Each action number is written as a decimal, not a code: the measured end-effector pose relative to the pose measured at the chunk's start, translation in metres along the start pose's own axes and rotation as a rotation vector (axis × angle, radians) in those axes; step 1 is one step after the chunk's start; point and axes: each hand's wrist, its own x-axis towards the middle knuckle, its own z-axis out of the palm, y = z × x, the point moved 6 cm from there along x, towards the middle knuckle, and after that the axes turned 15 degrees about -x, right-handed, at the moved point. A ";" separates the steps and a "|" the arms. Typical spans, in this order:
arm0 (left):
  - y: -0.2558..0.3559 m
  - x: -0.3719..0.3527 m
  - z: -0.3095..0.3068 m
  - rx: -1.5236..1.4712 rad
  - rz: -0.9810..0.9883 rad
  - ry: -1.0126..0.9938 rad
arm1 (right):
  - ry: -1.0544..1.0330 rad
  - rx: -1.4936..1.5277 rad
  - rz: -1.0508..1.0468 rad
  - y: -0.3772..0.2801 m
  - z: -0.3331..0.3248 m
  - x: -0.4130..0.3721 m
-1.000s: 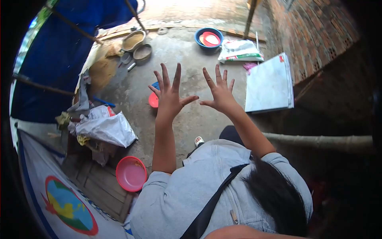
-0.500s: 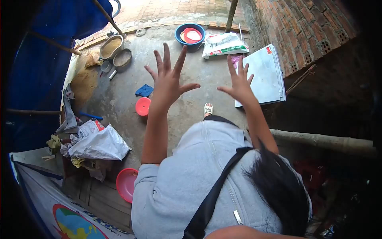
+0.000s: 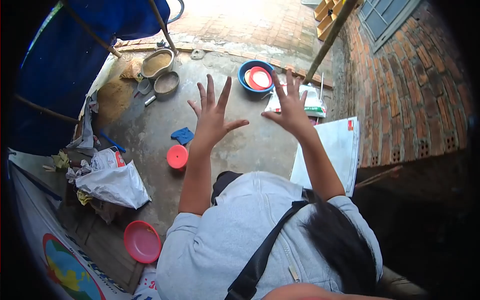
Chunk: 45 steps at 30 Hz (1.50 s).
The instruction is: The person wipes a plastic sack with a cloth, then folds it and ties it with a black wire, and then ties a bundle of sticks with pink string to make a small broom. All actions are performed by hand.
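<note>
Both arms are raised in front of me over the concrete floor. My left hand (image 3: pixel 211 117) is open with its fingers spread, holding nothing; in the view it lies above a red round stool (image 3: pixel 177 156) and right of a blue cloth (image 3: pixel 182 135). My right hand (image 3: pixel 291 112) is open too, fingers apart and empty. Behind it appear a white printed sack (image 3: pixel 315 102) and a blue basin (image 3: pixel 243 75) with a smaller red basin (image 3: pixel 260 77) inside. Close below my right hand, a white flat panel (image 3: pixel 327 150) is partly covered by my forearm.
At the far left, a tub of grainy material (image 3: pixel 157 63) stands beside a round basket (image 3: pixel 166 83). White sacks (image 3: pixel 115 185) and a pink basin (image 3: pixel 142 242) lie to the left. A brick wall (image 3: pixel 405 95) and a wooden pole (image 3: pixel 330 42) bound the right.
The view has tilted up and shifted, showing more of the brick paving and a window. My right hand has moved left, nearer my left hand. Both hands stay spread; my foot is now hidden.
</note>
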 end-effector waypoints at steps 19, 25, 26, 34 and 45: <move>-0.130 0.269 -0.009 -0.074 0.110 0.053 | 0.005 0.081 0.007 0.040 0.052 0.236; -0.152 0.322 0.011 -0.074 0.119 0.022 | 0.000 0.063 0.036 0.058 0.074 0.289; -0.154 0.330 0.014 -0.072 0.116 0.025 | -0.001 0.064 0.032 0.061 0.077 0.299; -0.154 0.390 0.071 -0.052 0.018 -0.006 | -0.009 0.115 -0.082 0.110 0.091 0.370; -0.128 0.502 0.179 -0.049 -0.099 0.086 | 0.024 0.289 -0.210 0.273 0.117 0.454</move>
